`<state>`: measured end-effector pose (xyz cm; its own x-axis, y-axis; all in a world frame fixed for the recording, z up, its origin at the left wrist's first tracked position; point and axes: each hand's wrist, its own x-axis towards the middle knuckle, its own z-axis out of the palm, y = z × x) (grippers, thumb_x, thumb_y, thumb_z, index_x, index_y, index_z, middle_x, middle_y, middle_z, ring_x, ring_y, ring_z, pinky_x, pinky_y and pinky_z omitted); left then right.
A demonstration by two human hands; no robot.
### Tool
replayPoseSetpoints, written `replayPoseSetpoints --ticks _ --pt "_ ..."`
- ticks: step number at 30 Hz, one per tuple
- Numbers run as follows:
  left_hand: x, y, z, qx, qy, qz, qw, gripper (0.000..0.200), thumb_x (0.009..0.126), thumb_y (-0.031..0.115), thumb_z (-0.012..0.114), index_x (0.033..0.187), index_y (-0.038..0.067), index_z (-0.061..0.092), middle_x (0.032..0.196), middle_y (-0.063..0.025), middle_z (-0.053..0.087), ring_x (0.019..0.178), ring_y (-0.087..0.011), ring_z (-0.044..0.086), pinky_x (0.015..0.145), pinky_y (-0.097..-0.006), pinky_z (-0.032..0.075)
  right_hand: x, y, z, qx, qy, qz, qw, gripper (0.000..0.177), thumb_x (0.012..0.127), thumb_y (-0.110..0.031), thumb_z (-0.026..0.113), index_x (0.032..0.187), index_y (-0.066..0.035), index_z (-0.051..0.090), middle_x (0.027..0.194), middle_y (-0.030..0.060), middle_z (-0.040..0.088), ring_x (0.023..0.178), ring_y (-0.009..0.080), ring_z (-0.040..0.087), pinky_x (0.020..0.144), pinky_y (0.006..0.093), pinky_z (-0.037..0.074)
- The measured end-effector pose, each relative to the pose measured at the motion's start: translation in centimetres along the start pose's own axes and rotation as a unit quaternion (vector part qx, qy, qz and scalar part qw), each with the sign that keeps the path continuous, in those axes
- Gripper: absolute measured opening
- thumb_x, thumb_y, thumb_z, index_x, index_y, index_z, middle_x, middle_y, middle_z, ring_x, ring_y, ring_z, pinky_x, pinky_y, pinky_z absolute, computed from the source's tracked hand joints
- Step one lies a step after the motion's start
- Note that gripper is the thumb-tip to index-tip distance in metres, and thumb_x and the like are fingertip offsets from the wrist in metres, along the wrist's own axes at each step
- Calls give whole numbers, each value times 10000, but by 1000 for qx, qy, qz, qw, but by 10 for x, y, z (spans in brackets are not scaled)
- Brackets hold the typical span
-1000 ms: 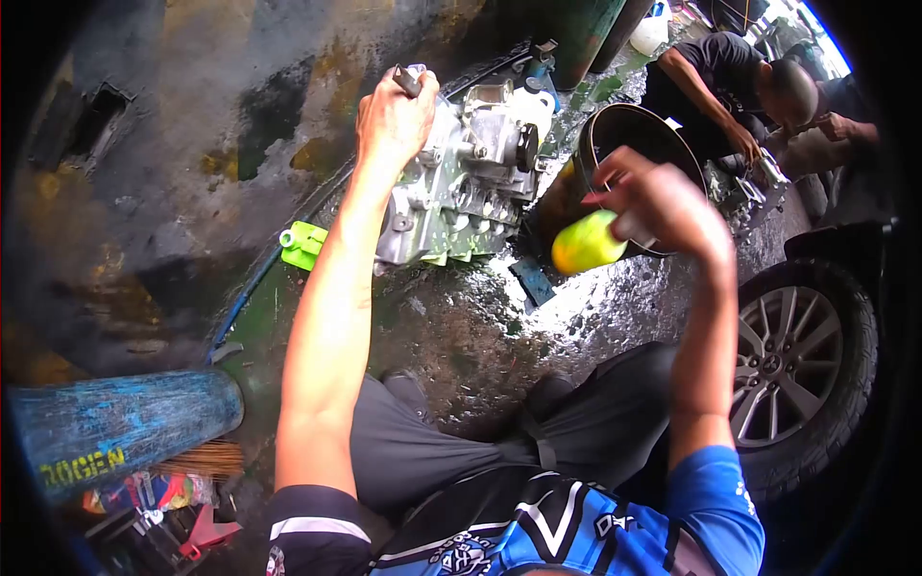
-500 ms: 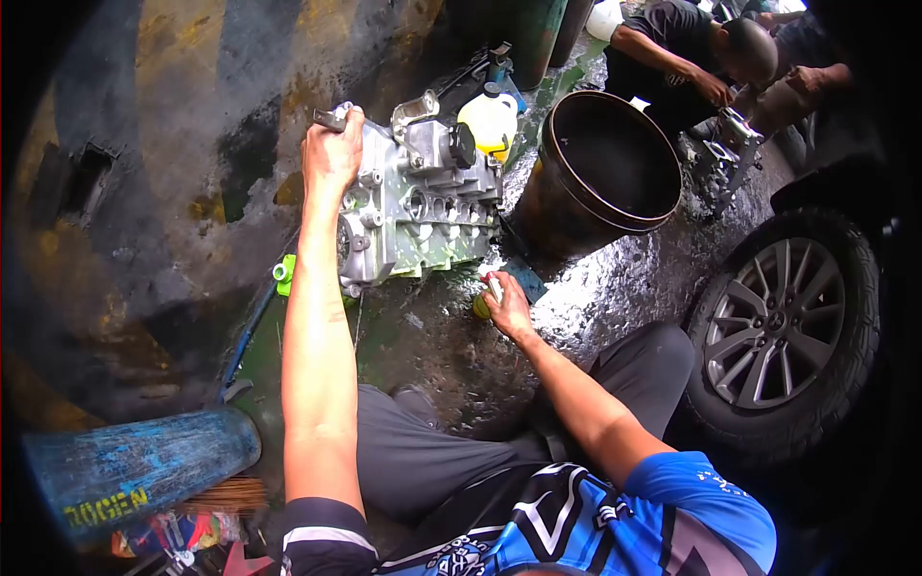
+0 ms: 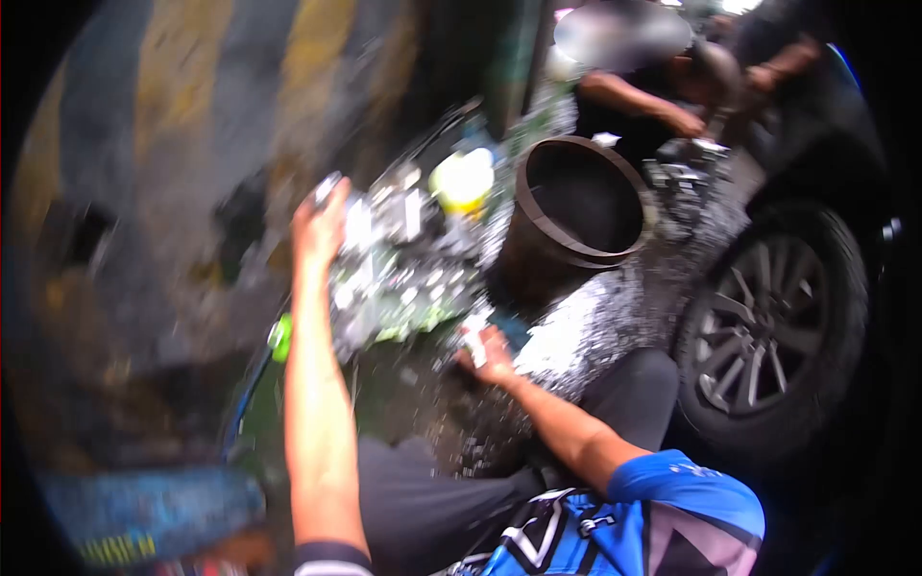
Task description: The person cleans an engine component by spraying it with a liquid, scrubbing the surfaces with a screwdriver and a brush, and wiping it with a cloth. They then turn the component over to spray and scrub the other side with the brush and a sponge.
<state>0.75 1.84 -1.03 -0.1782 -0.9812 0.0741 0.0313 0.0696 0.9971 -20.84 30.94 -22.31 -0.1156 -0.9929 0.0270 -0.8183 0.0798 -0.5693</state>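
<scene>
A silver engine cylinder head (image 3: 408, 278) lies on the wet floor in front of me, smeared by motion. My left hand (image 3: 320, 226) is closed around a metal lug at its far left corner, the arm stretched straight out. Low beside its near right end, my right hand (image 3: 490, 355) has its fingers wrapped around a small bottle (image 3: 474, 344) with a white top. Most of that bottle is hidden by the fingers and blur. A rounded white and yellow container (image 3: 463, 180) stands just behind the cylinder head.
A tall dark drum (image 3: 538, 240) stands right of the cylinder head. Farther right is a car wheel (image 3: 759, 336). Another person (image 3: 624, 91) bends over metal parts (image 3: 687, 187) at the back right. A blue cylinder (image 3: 163, 509) lies at the lower left, near a bright green piece (image 3: 279, 338).
The view has tilted and blurred, so the cylinder head and both hands appear lower in the picture. Both hands keep about the same places relative to the cylinder head.
</scene>
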Motion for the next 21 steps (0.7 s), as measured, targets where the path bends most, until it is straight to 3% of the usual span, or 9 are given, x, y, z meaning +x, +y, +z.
replayPoseSetpoints --ticks 2,5,8,11,13,16,17,19,21 --pt "-9 20 16 115 41 12 992 398 926 420 720 1025 34 718 672 15 586 600 -104 496 568 -308 400 19 47 69 160 -21 -3 987 426 800 -330 734 1149 -129 598 965 179 597 939 407 593 835 494 500" --pt "8 4 5 256 54 21 965 574 950 491 632 1152 -44 682 1053 -226 730 971 -278 671 927 -414 487 11 15 31 32 59 -100 993 502 796 -309 761 1238 -136 596 1124 152 571 980 387 611 842 476 530" --pt "3 8 10 284 83 77 952 531 950 471 619 1113 -29 695 991 -260 723 962 -366 696 866 -459 496 12 -7 -3 132 142 12 981 403 912 -255 694 1243 -74 551 1193 143 539 1035 378 610 839 465 533" --pt "-5 21 16 325 92 127 933 477 964 430 601 1096 -19 694 909 -227 728 871 -414 681 782 -500 499 30 -7 -48 166 217 73 959 321 891 -263 723 1105 -66 586 988 136 623 943 362 656 800 450 523" --pt "-8 36 17 254 40 -3 966 475 959 428 621 1110 -16 694 853 -196 718 790 -363 673 733 -450 505 52 -16 -85 199 245 62 947 275 835 -247 767 987 -63 630 866 138 660 839 330 678 782 408 540" --pt "-5 18 11 297 92 -17 950 591 892 544 676 865 -45 720 639 -147 606 644 -244 584 680 -409 486 70 -40 -130 309 158 142 927 211 872 -106 724 1051 -21 652 874 89 709 801 155 674 745 334 552" --pt "-19 31 23 271 114 68 953 629 893 563 653 766 -51 707 701 -213 656 728 -324 659 737 -450 498 79 -47 -140 332 144 135 922 244 883 -98 721 1099 -8 653 896 77 710 793 144 682 735 319 559" --pt "-16 28 27 336 114 119 927 506 947 484 588 1001 -4 709 969 -301 684 1027 -494 640 870 -520 498 95 -48 -144 319 148 121 928 244 900 -125 709 1102 -2 651 891 74 704 761 149 698 721 331 568" --pt "-17 33 28 349 103 101 926 492 957 468 575 1072 3 687 1002 -299 679 1044 -496 631 878 -525 498 96 -58 -154 279 93 150 944 372 881 -306 659 1122 -24 664 942 147 735 873 266 723 815 413 557"
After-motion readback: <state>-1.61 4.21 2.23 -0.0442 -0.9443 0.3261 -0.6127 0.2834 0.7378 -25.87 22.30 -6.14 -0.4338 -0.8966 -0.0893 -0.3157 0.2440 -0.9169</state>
